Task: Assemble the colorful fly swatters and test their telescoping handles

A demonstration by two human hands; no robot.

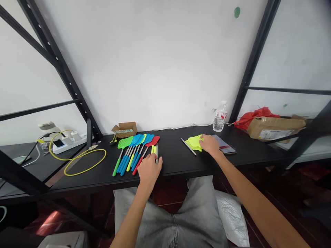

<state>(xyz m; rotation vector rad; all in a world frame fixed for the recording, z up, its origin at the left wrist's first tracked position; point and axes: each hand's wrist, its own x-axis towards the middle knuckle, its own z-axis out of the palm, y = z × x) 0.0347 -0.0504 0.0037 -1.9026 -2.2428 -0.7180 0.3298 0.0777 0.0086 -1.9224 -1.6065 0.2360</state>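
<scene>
My left hand [149, 169] rests at the right end of a row of fly swatters [134, 142], its fingers closed around a thin silver rod [157, 148]. Beside that rod stick out two yellow handles [153, 150], partly covered by my fingers. The row has green, blue, yellow and red heads and matching grips. Farther right, my right hand [210, 146] pinches the edge of a yellow swatter head [195, 140], which lies on one or more others. Left of these heads a loose silver rod [188, 146] lies at a slant.
A phone [224, 144] lies just right of my right hand, with a water bottle [220, 117] behind. An open small carton [125, 128] stands behind the swatters. A yellow cable [85, 168] and power strip [69, 143] are left; a cardboard box [275, 127] with red plastic is right.
</scene>
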